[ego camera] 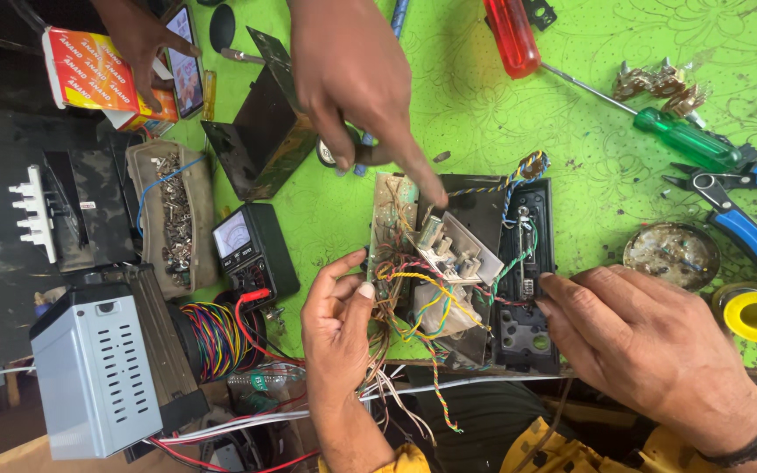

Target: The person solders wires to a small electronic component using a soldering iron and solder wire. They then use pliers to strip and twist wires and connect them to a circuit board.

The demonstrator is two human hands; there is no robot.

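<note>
At the near edge of the green desk (484,114), the opened electrical unit (466,271) lies steadied: left hand (336,324) loosely cupping its wiring side, right hand (637,337) flat on its black casing, gripping nothing. Another person's hand (357,74) points at the circuit board (393,210). It looks like inspection; probing there would need care among the tangled wires.

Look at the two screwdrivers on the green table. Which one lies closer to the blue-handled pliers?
The green-handled screwdriver. Its handle almost meets the blue-handled pliers at the right edge, while the red-handled screwdriver lies further off, up at the top edge of the green table.
</note>
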